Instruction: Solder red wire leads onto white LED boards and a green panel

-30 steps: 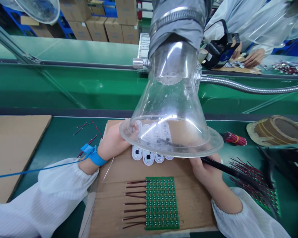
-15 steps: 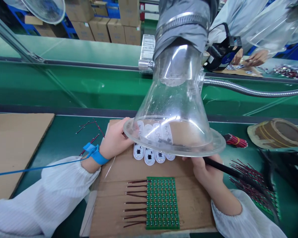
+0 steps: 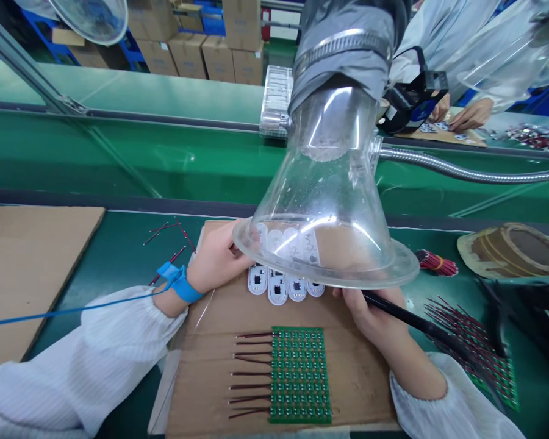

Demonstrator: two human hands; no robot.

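Observation:
My right hand (image 3: 375,317) is closed around the black handle of a soldering iron (image 3: 400,311); the tip is hidden under the clear fume hood (image 3: 329,201). My left hand (image 3: 222,256), with a blue wrist strap (image 3: 179,281), is closed, its fingertips partly behind the hood rim. From under it trails a thin solder wire (image 3: 205,308). Between the hands lie several small white rounded circuit boards (image 3: 278,288), some seen through the hood. Nearer me, a green circuit board panel (image 3: 299,375) with dark red wires along its left side rests on the cardboard sheet (image 3: 210,366).
Right of the cardboard lie a bundle of red wires (image 3: 439,263), a brown tape-wrapped ring (image 3: 512,247) and another wired green panel (image 3: 498,372). Loose wires (image 3: 165,227) lie at left. A metal flexible hose (image 3: 466,167) crosses behind; a co-worker's hands (image 3: 473,116) work beyond.
My right hand and the soldering iron have shifted slightly left toward the white boards. My left hand stays about where it was. The whole view has shifted a little.

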